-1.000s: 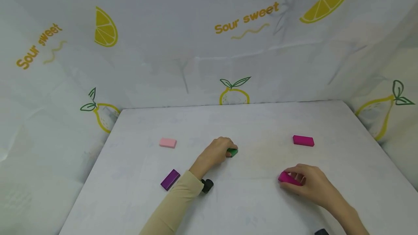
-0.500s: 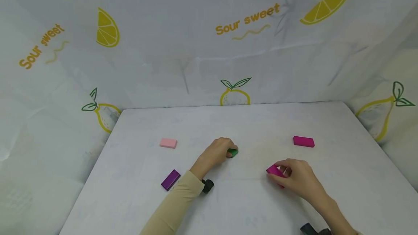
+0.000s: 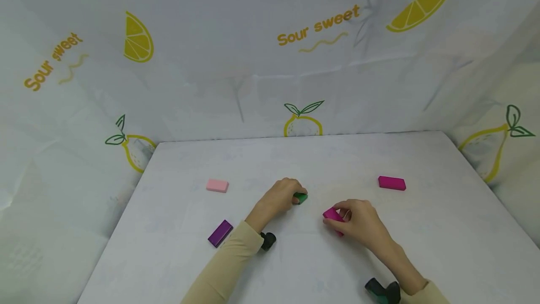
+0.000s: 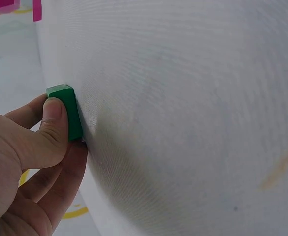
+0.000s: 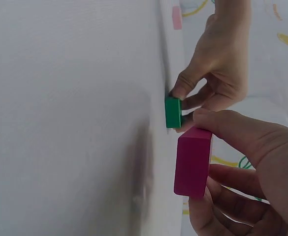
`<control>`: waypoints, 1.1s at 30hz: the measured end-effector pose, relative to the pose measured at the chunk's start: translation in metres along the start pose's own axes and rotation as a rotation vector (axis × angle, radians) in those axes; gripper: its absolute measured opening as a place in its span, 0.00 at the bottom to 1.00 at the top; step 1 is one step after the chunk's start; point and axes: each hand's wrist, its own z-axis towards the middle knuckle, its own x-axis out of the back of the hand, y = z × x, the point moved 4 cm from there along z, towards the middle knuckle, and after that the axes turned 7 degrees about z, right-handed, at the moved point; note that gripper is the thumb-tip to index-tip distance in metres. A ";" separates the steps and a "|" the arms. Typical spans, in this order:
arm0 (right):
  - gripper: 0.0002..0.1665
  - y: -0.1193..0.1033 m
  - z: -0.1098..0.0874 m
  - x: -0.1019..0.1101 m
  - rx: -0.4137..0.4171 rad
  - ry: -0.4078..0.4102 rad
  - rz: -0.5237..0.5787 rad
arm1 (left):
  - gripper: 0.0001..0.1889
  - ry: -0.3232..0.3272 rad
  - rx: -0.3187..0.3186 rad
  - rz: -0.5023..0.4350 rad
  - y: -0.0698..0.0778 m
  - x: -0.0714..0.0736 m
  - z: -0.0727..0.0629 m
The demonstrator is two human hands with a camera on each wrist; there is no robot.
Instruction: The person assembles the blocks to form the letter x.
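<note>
Near the middle of the table, my left hand (image 3: 276, 201) pinches a green block (image 3: 301, 197) low against the white surface. In the left wrist view the thumb lies along one face of that green block (image 4: 67, 110). My right hand (image 3: 360, 222) grips a magenta block (image 3: 333, 216) between thumb and fingers, a short way right of and nearer than the green one. The right wrist view shows the held magenta block (image 5: 193, 164) off the table, its end facing the camera, with the green block (image 5: 173, 112) just beyond it.
A second magenta block (image 3: 392, 183) lies at the back right of the white table (image 3: 337, 158). On the left are a pink block (image 3: 217, 185) and a purple block (image 3: 220, 233), the latter close beside the left sleeve (image 3: 229, 259). A printed cloth hangs behind.
My right hand has carried the magenta block leftward and slightly away from me, toward the green block. My left hand has stayed in place, holding the green block.
</note>
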 end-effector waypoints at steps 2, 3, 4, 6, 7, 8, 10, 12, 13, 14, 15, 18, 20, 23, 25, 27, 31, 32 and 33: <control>0.23 -0.002 0.003 -0.005 0.004 -0.007 0.015 | 0.17 0.004 0.001 -0.002 0.000 0.000 0.000; 0.23 -0.003 0.005 -0.008 0.005 -0.010 0.020 | 0.17 0.004 0.001 -0.004 0.000 0.000 0.000; 0.23 -0.004 0.007 -0.010 0.007 -0.012 0.024 | 0.17 0.003 0.003 -0.006 0.000 0.000 0.000; 0.22 -0.006 0.010 -0.015 0.013 -0.011 0.036 | 0.17 0.007 0.003 -0.003 0.000 0.000 0.000; 0.21 -0.007 0.012 -0.017 0.017 -0.009 0.039 | 0.17 0.007 0.005 -0.001 0.000 0.000 0.000; 0.21 -0.008 0.014 -0.020 0.022 -0.006 0.039 | 0.17 0.007 0.007 0.000 0.000 0.000 0.000; 0.20 -0.009 0.017 -0.024 0.027 -0.006 0.036 | 0.17 0.006 0.007 0.004 0.000 0.001 0.000; 0.20 -0.011 0.021 -0.028 0.025 -0.010 0.027 | 0.17 0.009 0.002 0.014 0.000 0.001 0.000; 0.20 -0.011 0.022 -0.030 0.021 -0.011 0.021 | 0.17 0.010 -0.001 0.015 0.000 0.001 0.000; 0.20 -0.012 0.023 -0.032 0.019 -0.013 0.015 | 0.17 0.010 -0.005 0.016 0.000 0.001 0.000; 0.20 -0.013 0.024 -0.034 0.015 -0.016 0.010 | 0.17 0.011 -0.009 0.016 0.000 0.001 0.000; 0.18 -0.015 0.027 -0.039 0.016 -0.016 0.003 | 0.16 0.017 -0.017 0.016 -0.001 0.000 0.000; 0.17 -0.016 0.029 -0.041 0.020 -0.016 -0.001 | 0.16 0.019 -0.017 0.012 -0.001 0.000 0.000; 0.18 -0.016 0.031 -0.044 0.012 -0.016 -0.008 | 0.16 0.019 -0.014 0.013 0.000 -0.001 0.000; 0.19 -0.015 0.033 -0.046 0.001 -0.018 -0.011 | 0.16 0.016 -0.012 0.015 0.000 0.000 0.000; 0.20 -0.014 0.034 -0.047 -0.005 -0.020 -0.011 | 0.17 0.012 -0.008 0.015 0.000 0.000 0.000; 0.18 -0.013 0.037 -0.047 0.002 -0.020 -0.002 | 0.17 0.014 -0.009 0.025 0.000 0.001 0.001; 0.18 -0.013 0.037 -0.048 0.004 -0.021 0.002 | 0.17 0.012 -0.008 0.025 0.001 0.001 0.001; 0.18 -0.013 0.038 -0.048 0.006 -0.020 0.007 | 0.17 0.013 -0.010 0.028 0.000 0.001 0.001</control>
